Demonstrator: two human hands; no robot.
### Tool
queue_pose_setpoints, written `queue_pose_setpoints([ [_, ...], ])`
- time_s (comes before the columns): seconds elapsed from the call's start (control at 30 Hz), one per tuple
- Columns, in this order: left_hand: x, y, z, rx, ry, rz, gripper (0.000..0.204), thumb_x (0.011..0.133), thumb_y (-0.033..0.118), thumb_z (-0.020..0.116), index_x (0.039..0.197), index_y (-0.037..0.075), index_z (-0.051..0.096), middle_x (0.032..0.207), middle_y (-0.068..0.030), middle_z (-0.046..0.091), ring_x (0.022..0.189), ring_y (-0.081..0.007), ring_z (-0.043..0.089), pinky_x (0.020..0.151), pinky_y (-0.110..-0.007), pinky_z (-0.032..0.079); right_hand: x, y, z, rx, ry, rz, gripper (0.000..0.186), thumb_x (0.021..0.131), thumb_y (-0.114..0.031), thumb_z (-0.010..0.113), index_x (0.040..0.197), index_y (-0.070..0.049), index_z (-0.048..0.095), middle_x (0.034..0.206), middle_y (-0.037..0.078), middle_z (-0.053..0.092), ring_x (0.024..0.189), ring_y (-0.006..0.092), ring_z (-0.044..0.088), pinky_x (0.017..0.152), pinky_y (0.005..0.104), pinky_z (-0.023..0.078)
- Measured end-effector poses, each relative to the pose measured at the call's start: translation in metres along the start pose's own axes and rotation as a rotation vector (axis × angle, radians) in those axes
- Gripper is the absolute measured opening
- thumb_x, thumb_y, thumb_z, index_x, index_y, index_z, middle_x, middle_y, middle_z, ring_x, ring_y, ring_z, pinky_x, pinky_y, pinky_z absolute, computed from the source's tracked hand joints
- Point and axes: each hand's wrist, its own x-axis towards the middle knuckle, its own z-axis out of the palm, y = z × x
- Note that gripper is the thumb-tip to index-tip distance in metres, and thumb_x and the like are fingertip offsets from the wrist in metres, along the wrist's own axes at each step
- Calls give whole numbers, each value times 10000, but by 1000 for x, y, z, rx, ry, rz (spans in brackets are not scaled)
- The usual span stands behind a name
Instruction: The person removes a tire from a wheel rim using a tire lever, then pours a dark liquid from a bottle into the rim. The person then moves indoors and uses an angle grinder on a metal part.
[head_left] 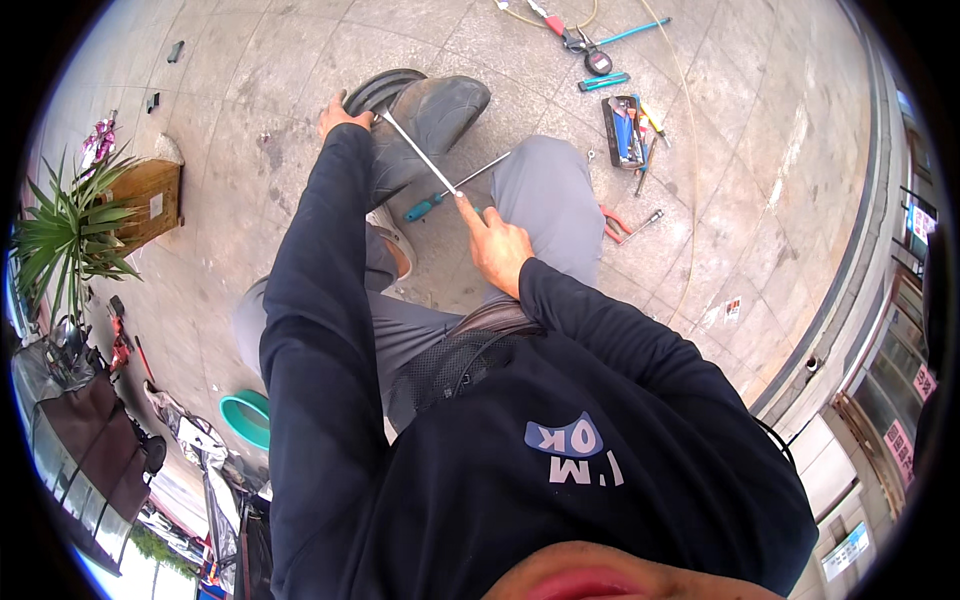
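Note:
My left hand (342, 116) grips the edge of a dusty black rubber piece (430, 120), tyre-like with a curved rim, at the upper middle. My right hand (495, 240) is closed on a long screwdriver (420, 145), its teal handle mostly hidden by my fingers and its silver shaft reaching up-left to the rim near my left hand. A second teal-handled screwdriver (423, 208) lies behind it, between the rubber piece and my grey-trousered knee (540, 190).
Red pliers (612, 220), a tool case (625, 135), a teal cutter (603, 82) and an air gauge (597, 63) with hose lie right on the tiled floor. Left are a planter (145, 205), a teal ring (243, 420) and cluttered equipment. A curb edge (810, 365) runs along the right.

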Motion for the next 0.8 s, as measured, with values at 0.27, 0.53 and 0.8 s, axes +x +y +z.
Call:
queue_pose_setpoints([
  [0.27, -11, -15, -6, 86, 209, 95, 610, 824, 331, 793, 1363, 125, 595, 1298, -200, 623, 1210, -370, 602, 1038, -443, 481, 43, 34, 32, 23, 50, 71, 770, 935, -124, 582, 1607, -246, 227, 1127, 215, 570, 884, 412, 690, 754, 516, 559],
  [0.53, -44, 24, -11, 295, 272, -128, 530, 828, 442, 776, 1262, 172, 636, 1238, -133, 674, 1097, -349, 674, 924, -457, 541, 8, -1, -65, -158, 57, -49, 555, 955, -143, 564, 1495, -224, 465, 1054, 197, 610, 824, 386, 700, 707, 511, 556],
  [0.8, -66, 35, 0, 246, 358, -141, 497, 819, 311, 793, 1250, 152, 604, 1178, -134, 673, 1039, -349, 680, 851, -479, 555, 84, -97, -254, -746, -237, -317, 344, 820, -83, 581, 1131, -103, 727, 955, 181, 741, 956, 352, 721, 814, 459, 573],
])
